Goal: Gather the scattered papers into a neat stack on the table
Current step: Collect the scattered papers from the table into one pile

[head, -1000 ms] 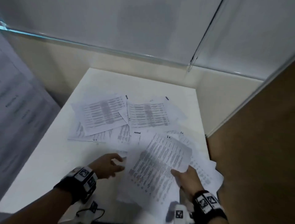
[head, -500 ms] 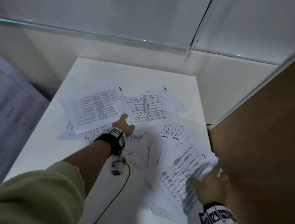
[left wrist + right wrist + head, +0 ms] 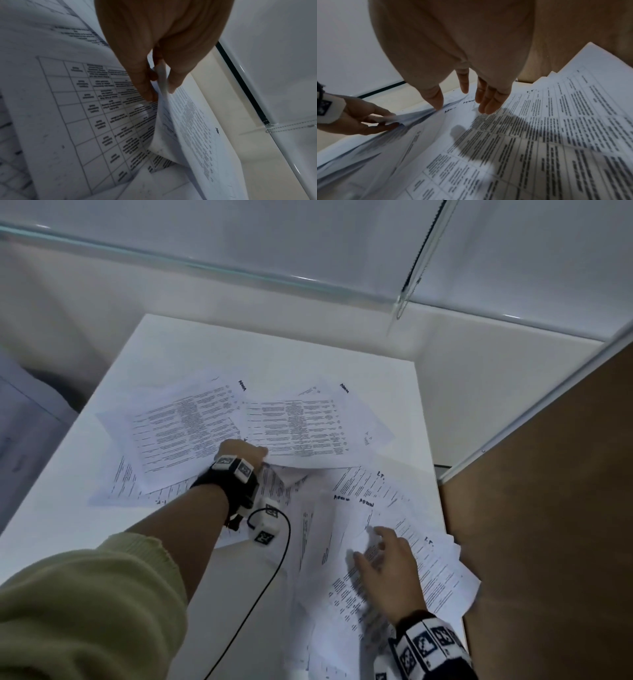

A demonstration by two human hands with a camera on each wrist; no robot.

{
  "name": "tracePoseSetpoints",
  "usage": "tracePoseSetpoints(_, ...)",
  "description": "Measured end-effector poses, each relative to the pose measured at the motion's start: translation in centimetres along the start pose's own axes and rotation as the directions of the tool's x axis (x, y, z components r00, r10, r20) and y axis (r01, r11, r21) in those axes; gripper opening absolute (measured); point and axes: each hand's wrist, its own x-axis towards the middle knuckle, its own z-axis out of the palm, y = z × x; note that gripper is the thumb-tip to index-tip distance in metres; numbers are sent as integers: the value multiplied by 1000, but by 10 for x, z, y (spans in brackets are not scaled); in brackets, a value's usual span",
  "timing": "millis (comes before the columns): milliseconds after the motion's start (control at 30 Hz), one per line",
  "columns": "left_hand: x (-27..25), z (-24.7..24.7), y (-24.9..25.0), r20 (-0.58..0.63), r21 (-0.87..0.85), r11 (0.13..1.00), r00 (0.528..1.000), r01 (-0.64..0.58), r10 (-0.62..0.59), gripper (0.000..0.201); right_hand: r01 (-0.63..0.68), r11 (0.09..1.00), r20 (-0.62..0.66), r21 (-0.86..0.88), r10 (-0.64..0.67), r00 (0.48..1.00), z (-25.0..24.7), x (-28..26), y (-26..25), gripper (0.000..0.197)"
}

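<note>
Printed white papers lie scattered over the white table (image 3: 161, 347). A far group (image 3: 294, 426) covers the middle; a near group (image 3: 404, 563) spreads at the right edge. My left hand (image 3: 245, 451) reaches into the middle and pinches the near edge of a far sheet (image 3: 163, 81) between thumb and fingers (image 3: 145, 88), lifting it slightly. In the right wrist view the same left hand (image 3: 368, 119) holds a sheet edge. My right hand (image 3: 383, 563) hovers with straight, spread fingers (image 3: 488, 104) just above the near papers (image 3: 539, 135), holding nothing.
A low cream wall with glass panels (image 3: 308, 244) runs behind the table. A brown board (image 3: 548, 508) stands right against the table's right side, where some sheets (image 3: 455, 587) overhang. Bare tabletop (image 3: 54, 508) shows at the left. A black cable (image 3: 260, 594) hangs from my left wrist.
My left hand moved from the near papers out to the far sheets and pinched one. My right hand let go of the near sheet and now hovers open above that pile.
</note>
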Motion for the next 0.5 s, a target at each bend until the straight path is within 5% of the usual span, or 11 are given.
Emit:
tracePoseSetpoints(167, -16, 5, 1, -12, -162, 985, 999, -53, 52, 26, -80, 995, 26, 66, 78, 997, 10, 1, 4, 45)
tracePoseSetpoints(300, -17, 7, 18, 65, -342, 937, 993, -73, 101, 38, -142, 949, -29, 281, 156, 987, -1, 3, -1, 18)
tracePoseSetpoints(400, -24, -11, 21, 76, -238, 948, 969, -210, 234, 51, -201, 882, -9, 427, 227, 974, -20, 10, -7, 13)
tracePoseSetpoints(433, -34, -18, 21, 80, -217, 947, 962, -237, 259, 55, -236, 844, 23, 481, 257, 966, -24, 13, -10, 17)
tracePoseSetpoints(500, -58, -29, 24, 161, -474, 863, 946, -175, 280, 70, -340, 649, 161, 681, 320, 934, -28, 18, -16, 27)
